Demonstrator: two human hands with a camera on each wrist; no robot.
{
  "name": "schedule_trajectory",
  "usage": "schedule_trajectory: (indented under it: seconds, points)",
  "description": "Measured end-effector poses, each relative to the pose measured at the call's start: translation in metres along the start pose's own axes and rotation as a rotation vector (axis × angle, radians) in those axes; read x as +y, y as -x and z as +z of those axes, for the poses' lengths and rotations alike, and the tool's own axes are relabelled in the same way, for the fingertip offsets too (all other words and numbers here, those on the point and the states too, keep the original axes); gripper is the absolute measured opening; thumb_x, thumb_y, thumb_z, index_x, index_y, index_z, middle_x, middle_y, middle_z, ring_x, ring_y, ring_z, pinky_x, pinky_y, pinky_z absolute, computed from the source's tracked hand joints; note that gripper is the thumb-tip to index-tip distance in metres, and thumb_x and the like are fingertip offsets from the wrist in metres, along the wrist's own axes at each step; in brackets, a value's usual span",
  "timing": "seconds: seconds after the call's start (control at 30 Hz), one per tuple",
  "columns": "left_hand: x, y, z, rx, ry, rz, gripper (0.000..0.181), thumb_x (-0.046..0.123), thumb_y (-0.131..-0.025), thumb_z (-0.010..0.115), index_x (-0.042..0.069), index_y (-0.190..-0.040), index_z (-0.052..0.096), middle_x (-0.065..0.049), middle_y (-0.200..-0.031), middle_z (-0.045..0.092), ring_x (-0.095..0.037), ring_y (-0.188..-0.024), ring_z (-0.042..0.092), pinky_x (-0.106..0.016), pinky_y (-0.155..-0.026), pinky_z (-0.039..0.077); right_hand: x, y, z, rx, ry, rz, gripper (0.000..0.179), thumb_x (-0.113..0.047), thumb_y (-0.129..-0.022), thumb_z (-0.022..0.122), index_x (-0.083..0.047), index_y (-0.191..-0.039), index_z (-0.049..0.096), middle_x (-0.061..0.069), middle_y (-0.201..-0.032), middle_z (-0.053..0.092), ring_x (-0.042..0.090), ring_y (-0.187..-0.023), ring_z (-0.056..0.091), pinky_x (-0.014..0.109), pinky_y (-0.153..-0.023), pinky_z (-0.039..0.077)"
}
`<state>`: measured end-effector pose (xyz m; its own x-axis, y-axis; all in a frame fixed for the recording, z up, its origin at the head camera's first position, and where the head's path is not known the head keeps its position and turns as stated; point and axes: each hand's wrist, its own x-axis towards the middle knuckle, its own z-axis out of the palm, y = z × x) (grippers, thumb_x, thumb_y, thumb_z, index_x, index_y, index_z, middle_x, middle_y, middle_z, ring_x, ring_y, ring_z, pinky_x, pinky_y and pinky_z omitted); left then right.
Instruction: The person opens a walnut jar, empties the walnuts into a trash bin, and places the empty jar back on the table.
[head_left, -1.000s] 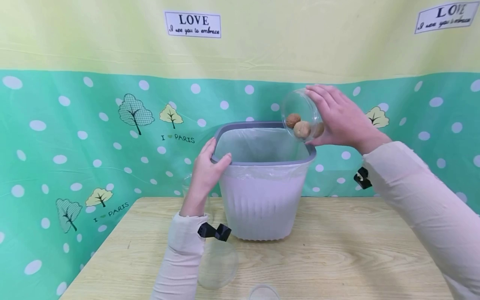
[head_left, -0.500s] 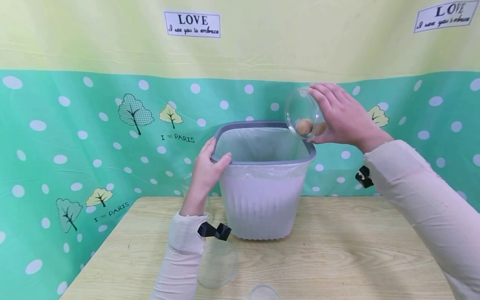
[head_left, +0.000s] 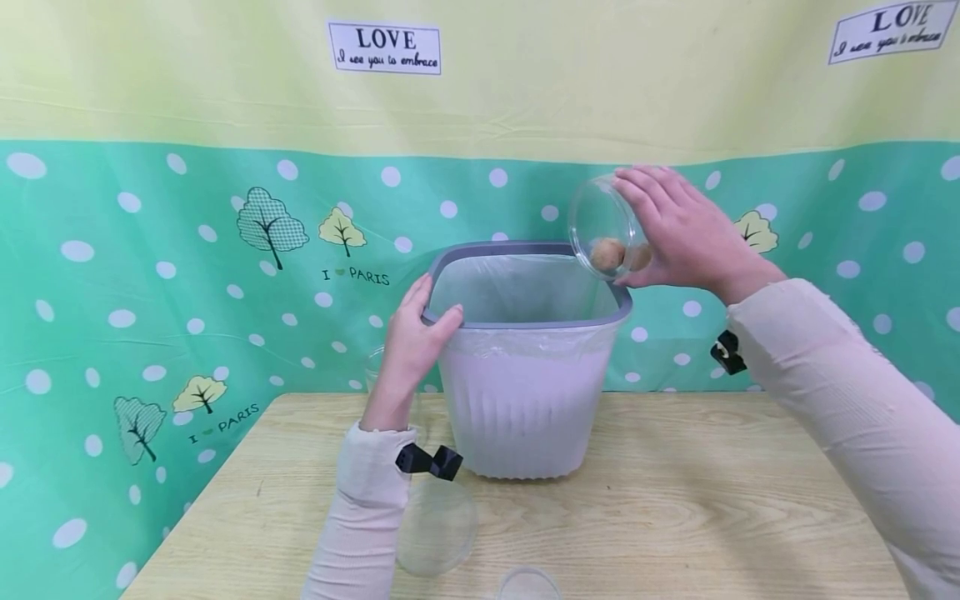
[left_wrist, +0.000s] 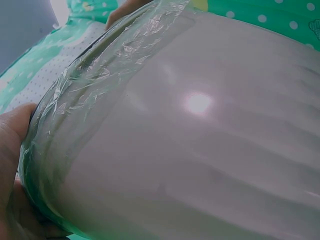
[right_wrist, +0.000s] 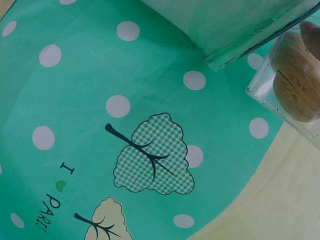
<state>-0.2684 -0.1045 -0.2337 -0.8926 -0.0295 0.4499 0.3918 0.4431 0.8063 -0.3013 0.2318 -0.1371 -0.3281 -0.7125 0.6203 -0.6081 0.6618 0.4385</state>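
Observation:
A pale bin (head_left: 525, 408) with a grey rim stands on the table, lined with a thin clear bag (left_wrist: 120, 55). My left hand (head_left: 411, 350) grips the rim at its left corner, thumb at the front. Over the right side of the rim, my right hand (head_left: 690, 237) holds a clear jar (head_left: 597, 204) tipped sideways, its mouth facing left toward the bin. Brown walnuts (head_left: 607, 253) lie in the jar's lower side; the right wrist view shows a walnut (right_wrist: 297, 95) through the clear wall. The bottom of the bin is hidden.
On the wooden table (head_left: 712, 492), a round clear lid (head_left: 437, 529) lies by the left forearm. A smaller clear disc (head_left: 528, 583) is cut off by the bottom edge. Behind the left wrist stands a clear container (head_left: 373, 362). A printed curtain (head_left: 225, 333) hangs behind.
A walnut seen near the jar's mouth one second ago is gone from the jar. The right hand and jar have shifted slightly right; the left hand keeps its place.

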Motion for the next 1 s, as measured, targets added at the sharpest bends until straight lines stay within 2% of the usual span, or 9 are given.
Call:
schedule_trajectory:
  seconds: [0.17, 0.47, 0.67, 0.87, 1.0]
  points:
    - [0.0, 0.0, 0.0, 0.0, -0.001, 0.0, 0.075, 0.036, -0.085, 0.059, 0.005, -0.146, 0.03, -0.001, -0.154, 0.026, -0.02, -0.142, 0.02, -0.039, -0.113, 0.023, 0.0, 0.0, 0.0, -0.027, -0.004, 0.006, 0.116, -0.034, -0.051, 0.091, 0.003, -0.141, 0.028, 0.023, -0.141, 0.036, 0.04, -0.132, 0.029, 0.044, -0.116, 0.015]
    - [0.0, 0.0, 0.0, -0.004, 0.004, -0.001, 0.075, 0.035, -0.085, 0.06, 0.005, -0.147, 0.029, -0.001, -0.154, 0.025, -0.021, -0.142, 0.02, -0.039, -0.113, 0.023, -0.001, -0.001, 0.001, -0.027, -0.012, -0.003, 0.117, -0.035, -0.051, 0.091, 0.004, -0.141, 0.027, 0.024, -0.141, 0.036, 0.04, -0.131, 0.029, 0.044, -0.116, 0.015]
    - [-0.001, 0.0, 0.001, -0.008, -0.001, 0.002, 0.075, 0.035, -0.085, 0.06, 0.005, -0.147, 0.029, -0.002, -0.154, 0.025, -0.021, -0.142, 0.02, -0.04, -0.113, 0.023, -0.002, -0.003, 0.003, 0.0, -0.078, -0.038, 0.116, -0.035, -0.051, 0.091, 0.004, -0.141, 0.029, 0.023, -0.14, 0.038, 0.04, -0.13, 0.032, 0.045, -0.114, 0.021]
    - [0.0, 0.001, 0.001, -0.005, 0.006, 0.006, 0.075, 0.034, -0.085, 0.06, 0.005, -0.147, 0.029, -0.002, -0.154, 0.025, -0.022, -0.142, 0.02, -0.041, -0.113, 0.024, -0.002, -0.007, 0.002, 0.014, -0.045, -0.039, 0.116, -0.032, -0.049, 0.091, 0.004, -0.14, 0.03, 0.023, -0.139, 0.039, 0.04, -0.129, 0.033, 0.045, -0.114, 0.021]
    - [0.0, 0.001, 0.0, -0.002, 0.008, -0.003, 0.075, 0.034, -0.085, 0.06, 0.006, -0.147, 0.029, -0.001, -0.154, 0.025, -0.021, -0.142, 0.02, -0.042, -0.112, 0.024, -0.005, -0.012, 0.002, -0.013, -0.08, -0.053, 0.114, -0.033, -0.051, 0.09, 0.003, -0.14, 0.03, 0.023, -0.14, 0.039, 0.039, -0.13, 0.032, 0.046, -0.114, 0.021]
